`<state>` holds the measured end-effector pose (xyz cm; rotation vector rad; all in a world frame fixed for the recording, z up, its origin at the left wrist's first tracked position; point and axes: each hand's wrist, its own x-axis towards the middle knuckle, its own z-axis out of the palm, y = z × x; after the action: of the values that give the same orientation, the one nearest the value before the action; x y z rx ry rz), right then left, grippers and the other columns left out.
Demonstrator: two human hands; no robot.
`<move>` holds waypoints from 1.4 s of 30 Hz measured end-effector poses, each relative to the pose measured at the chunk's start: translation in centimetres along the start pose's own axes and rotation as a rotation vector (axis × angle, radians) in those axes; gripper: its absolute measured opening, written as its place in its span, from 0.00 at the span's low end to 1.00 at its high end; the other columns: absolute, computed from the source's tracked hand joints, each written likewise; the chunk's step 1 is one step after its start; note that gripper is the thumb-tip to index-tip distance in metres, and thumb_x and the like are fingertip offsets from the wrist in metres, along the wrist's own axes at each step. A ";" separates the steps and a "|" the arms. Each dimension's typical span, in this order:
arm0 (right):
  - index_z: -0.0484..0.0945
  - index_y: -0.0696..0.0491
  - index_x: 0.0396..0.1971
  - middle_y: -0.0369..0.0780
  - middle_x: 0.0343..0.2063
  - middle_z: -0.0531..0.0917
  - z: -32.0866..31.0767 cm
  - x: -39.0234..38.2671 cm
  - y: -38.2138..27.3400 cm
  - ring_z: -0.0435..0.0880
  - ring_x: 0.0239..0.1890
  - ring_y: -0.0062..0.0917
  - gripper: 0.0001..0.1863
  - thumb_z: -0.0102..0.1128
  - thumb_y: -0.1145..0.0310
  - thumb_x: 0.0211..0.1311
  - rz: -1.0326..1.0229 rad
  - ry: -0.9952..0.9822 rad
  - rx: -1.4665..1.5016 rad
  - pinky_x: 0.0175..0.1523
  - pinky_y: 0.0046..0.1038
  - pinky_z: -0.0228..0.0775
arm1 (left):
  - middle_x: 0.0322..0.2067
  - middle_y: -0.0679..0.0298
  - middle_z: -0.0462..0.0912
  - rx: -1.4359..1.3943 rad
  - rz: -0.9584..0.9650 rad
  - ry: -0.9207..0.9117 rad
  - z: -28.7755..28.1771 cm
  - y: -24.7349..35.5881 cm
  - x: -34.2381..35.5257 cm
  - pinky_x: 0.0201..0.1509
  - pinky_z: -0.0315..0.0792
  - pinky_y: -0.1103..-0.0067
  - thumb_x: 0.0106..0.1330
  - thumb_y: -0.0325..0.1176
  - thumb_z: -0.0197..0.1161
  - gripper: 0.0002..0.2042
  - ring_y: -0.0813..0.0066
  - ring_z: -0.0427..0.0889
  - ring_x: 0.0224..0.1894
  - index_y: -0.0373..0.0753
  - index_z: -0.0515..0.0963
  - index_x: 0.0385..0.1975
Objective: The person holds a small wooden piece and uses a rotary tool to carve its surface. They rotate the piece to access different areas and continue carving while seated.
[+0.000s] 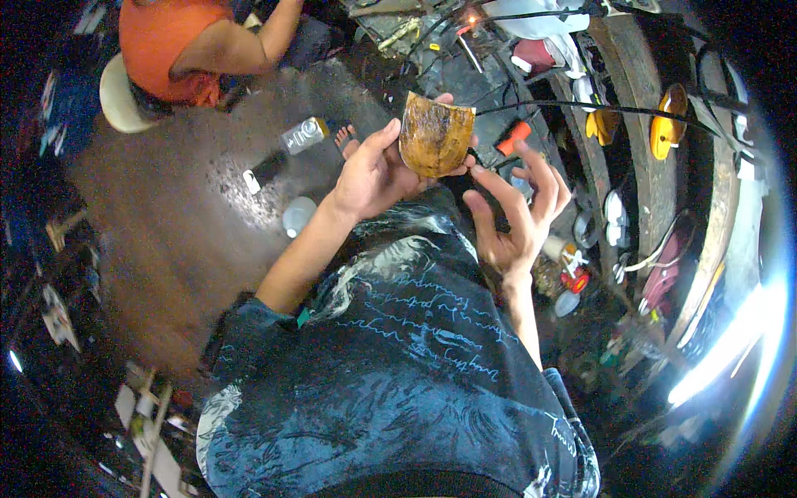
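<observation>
Dim overall, seen through a fisheye lens. A harsh white glare [735, 344] at the lower right washes out all detail there, and a tiny white light [15, 361] shows at the far left. The floor [166, 290] is dull brown, with one pale, shiny patch. Small highlights gleam on the brown piece [437, 137], which is fairly clear. Beams [645, 124] at right curve along the rim; the corners sink into grainy black.

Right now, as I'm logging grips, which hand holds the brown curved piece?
The left hand grips the curved piece, thumb at its edge; the right hand is open beside it.
</observation>
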<state>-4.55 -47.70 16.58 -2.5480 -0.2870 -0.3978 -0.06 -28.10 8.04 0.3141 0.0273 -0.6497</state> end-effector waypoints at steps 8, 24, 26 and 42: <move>0.83 0.52 0.30 0.39 0.32 0.89 1.8 -6.5 12.0 0.88 0.38 0.33 0.16 0.88 0.73 0.51 0.085 -0.185 0.485 0.46 0.33 0.79 | 0.74 0.35 0.69 -0.086 0.180 0.079 -3.2 -9.0 0.2 0.79 0.67 0.50 0.79 0.62 0.51 0.43 0.38 0.78 0.70 0.40 0.50 0.85; 0.41 0.29 0.87 0.61 0.84 0.46 27.0 -27.6 28.4 0.65 0.77 0.67 0.63 0.53 0.13 0.58 0.802 -1.356 -0.325 0.74 0.60 0.68 | 0.62 0.44 0.82 -0.172 0.139 0.394 -23.5 -16.4 -5.6 0.62 0.82 0.53 0.85 0.64 0.35 0.33 0.45 0.88 0.54 0.46 0.66 0.75; 0.44 0.31 0.86 0.62 0.82 0.49 28.1 -26.5 27.8 0.67 0.75 0.69 0.62 0.55 0.15 0.59 0.778 -1.304 -0.396 0.71 0.61 0.72 | 0.58 0.44 0.84 -0.190 0.082 0.653 -27.3 -16.9 -5.8 0.59 0.83 0.55 0.86 0.63 0.34 0.32 0.47 0.89 0.49 0.46 0.67 0.74; 0.57 0.37 0.83 0.69 0.76 0.59 36.8 -29.1 26.0 0.79 0.59 0.68 0.49 0.64 0.33 0.68 0.615 -0.481 -0.686 0.47 0.55 0.88 | 0.62 0.39 0.80 0.044 0.141 0.303 -42.2 -18.7 -6.4 0.53 0.86 0.54 0.84 0.66 0.36 0.34 0.37 0.88 0.51 0.45 0.68 0.73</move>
<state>-16.23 -52.92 -35.51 -3.1766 0.5605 0.4364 -13.31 -25.87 -36.54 0.4509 0.2785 -0.4586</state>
